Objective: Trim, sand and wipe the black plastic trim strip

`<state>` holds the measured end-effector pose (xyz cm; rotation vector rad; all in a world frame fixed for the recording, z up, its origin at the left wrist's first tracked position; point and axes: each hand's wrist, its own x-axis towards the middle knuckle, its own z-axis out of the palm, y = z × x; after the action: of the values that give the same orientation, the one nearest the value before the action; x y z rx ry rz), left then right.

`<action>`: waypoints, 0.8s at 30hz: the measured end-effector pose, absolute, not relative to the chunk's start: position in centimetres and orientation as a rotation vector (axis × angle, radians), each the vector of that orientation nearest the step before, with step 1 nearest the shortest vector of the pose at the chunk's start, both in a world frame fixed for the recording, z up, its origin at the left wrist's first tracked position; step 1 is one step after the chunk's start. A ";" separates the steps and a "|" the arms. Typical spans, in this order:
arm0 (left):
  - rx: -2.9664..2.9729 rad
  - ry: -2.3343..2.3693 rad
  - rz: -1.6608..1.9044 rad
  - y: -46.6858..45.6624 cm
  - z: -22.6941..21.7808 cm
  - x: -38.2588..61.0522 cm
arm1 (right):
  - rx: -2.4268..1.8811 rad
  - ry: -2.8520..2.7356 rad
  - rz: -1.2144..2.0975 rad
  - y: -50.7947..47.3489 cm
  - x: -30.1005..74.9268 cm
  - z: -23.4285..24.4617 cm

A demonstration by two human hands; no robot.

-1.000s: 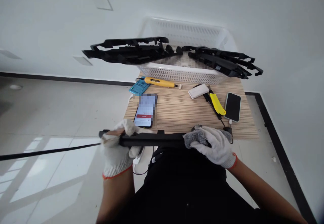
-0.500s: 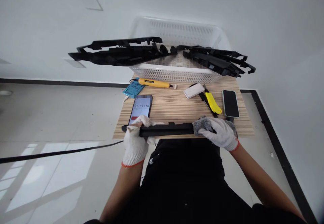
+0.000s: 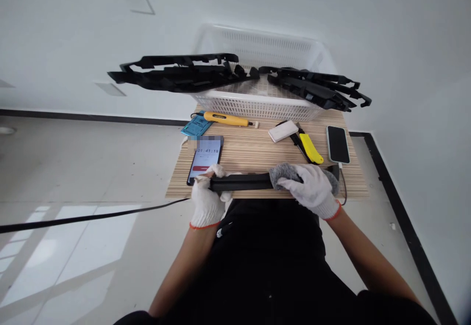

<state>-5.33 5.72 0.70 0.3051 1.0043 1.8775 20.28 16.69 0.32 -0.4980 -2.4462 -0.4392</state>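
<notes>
A long black plastic trim piece lies crosswise over the front edge of the table. My left hand, in a white knit glove, is closed around its left end. Gloved likewise, my right hand presses a grey cloth around the right part of the strip. The cloth and fingers hide that stretch, and a dark end shows beyond them. Just behind my left hand lies a phone with a timer on its screen.
A white plastic basket stands at the back, with black plastic parts sticking out over its sides. On the table are a yellow corded tool, a blue packet, a white block, a yellow-handled cutter and a second phone.
My right hand and the cloth have slid left along the trim piece. My left hand has shifted a little to the right with its end. The second phone's cable now shows.
</notes>
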 end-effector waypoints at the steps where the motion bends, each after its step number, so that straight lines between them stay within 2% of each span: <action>1: 0.329 0.984 1.867 5.4 0.8 -5.7 | -0.508 -2.444 -0.434 16.2 20.0 0.5; 8: 0.686 0.675 1.771 2.6 2.1 -11.3 | -0.340 -2.428 -0.458 17.0 23.4 3.3; 13: 0.619 0.659 1.740 3.3 1.9 -8.8 | -0.487 -2.263 -0.487 14.8 21.8 2.6; 18: 0.711 0.633 1.793 3.8 2.1 -7.4 | -0.430 -2.408 -0.286 14.9 21.7 2.9; 20: 0.848 0.575 1.787 3.5 2.5 -8.9 | -0.548 -2.381 -0.153 16.7 23.9 3.7; 24: 0.882 0.470 1.744 3.1 2.8 -10.6 | -0.428 -2.276 -0.339 19.2 27.6 4.2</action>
<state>-10.55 3.14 2.75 0.8823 0.4699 1.7441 27.60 19.21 4.23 -0.4276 -2.2755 -0.3394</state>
